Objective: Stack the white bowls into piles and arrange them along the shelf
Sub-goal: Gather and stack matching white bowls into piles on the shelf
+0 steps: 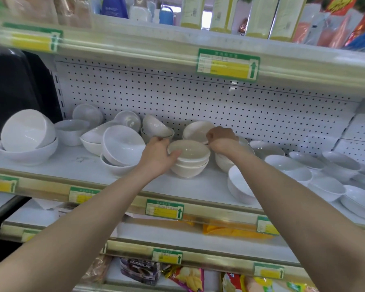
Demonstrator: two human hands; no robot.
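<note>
Middle shelf of a shop rack, seen from the aisle. The white metal shelf (72, 163) carries loose white bowls from end to end and is backed by a white perforated back panel (198, 95). At centre stands a short stack of cream-white glazed bowls (190, 163), nested upright. The left hand (157, 158) grips this stack from its left side, with the fingers curled round the far side and the thumb laid over the near rim of the top bowl. The right hand (220, 137) is at the right rear of the stack, knuckles up and fingers curled tight. It lies against both the top bowl's rim and a tilted cream bowl (196, 128) just behind, and which of the two it pinches cannot be told. To the far left, a large white bowl (26, 130) leans on its side inside a wider one. A second tilted white bowl (122, 144) rests in another bowl just beside the left hand. To the right, a white bowl lying on its side (239, 184) sits near the front edge, with shallow white bowls (282, 163) spread beyond it. Green-and-yellow price labels (228, 65) are fixed along the shelf edges. Coloured snack packets (188, 277) lie on the lowest shelf in view.
</note>
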